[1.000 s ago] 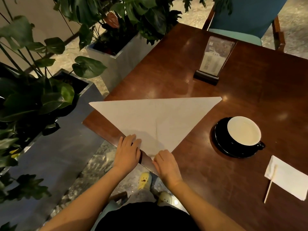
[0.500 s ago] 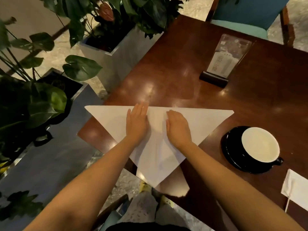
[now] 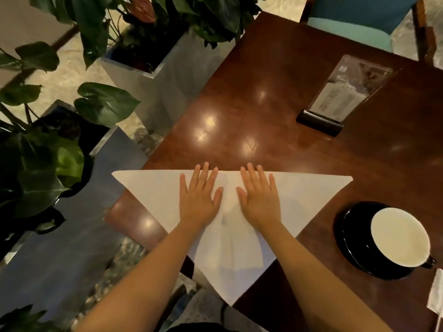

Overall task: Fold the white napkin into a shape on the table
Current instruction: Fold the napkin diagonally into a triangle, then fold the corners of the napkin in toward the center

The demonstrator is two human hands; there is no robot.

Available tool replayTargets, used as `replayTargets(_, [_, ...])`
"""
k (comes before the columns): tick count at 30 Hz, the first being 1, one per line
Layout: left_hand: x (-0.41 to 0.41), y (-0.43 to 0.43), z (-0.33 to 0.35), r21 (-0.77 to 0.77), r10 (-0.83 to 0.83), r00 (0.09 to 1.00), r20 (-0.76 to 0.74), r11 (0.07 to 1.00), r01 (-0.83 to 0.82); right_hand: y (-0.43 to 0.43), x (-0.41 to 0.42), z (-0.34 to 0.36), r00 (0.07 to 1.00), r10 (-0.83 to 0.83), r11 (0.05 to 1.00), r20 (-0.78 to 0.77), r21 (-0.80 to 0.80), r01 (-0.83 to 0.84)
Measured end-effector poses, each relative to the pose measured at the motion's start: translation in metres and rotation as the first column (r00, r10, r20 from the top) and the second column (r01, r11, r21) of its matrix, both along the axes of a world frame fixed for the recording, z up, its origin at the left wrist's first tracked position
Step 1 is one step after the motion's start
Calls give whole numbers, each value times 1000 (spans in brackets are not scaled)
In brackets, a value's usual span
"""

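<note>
The white napkin (image 3: 309, 202) lies folded as a triangle on the dark wooden table (image 3: 275, 104). Its long edge faces away from me and its point hangs over the near table corner. My left hand (image 3: 200, 197) and my right hand (image 3: 260, 198) rest flat, palms down, side by side on the napkin's middle, fingers spread and reaching the far edge. Neither hand grips anything.
A black cup with a white inside on a black saucer (image 3: 393, 240) stands to the right. A clear menu stand (image 3: 340, 97) sits further back. A small white paper (image 3: 436, 295) lies at the right edge. Planters with leafy plants (image 3: 148, 51) flank the table's left side; a teal chair (image 3: 359, 17) is behind.
My hands slid from the napkin's near point up to its far long edge and spread flat. The view tilted so the napkin's point now hangs past the table corner.
</note>
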State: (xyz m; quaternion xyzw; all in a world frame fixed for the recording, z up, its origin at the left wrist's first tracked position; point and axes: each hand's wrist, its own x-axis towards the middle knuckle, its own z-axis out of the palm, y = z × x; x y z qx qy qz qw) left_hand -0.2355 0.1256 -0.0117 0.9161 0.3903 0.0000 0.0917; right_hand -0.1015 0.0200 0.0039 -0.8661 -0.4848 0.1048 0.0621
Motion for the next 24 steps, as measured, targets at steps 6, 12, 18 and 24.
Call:
replayTargets(6, [-13, 16, 0, -8, 55, 997, -47, 998, -56, -43, 46, 2, 982, -184, 982, 35, -42, 185])
replayTargets(12, [-47, 55, 3, -19, 146, 988, -39, 989, -147, -62, 71, 4, 964, -262, 955, 40, -136, 265])
replayTargets(18, [-49, 86, 13, 16, 206, 970, -129, 979, -205, -61, 69, 4, 968, -251, 956, 29, -152, 252])
replayTargets(24, [15, 38, 23, 8, -183, 969, 168, 983, 184, -32, 38, 11, 975, -205, 978, 86, -7, 206])
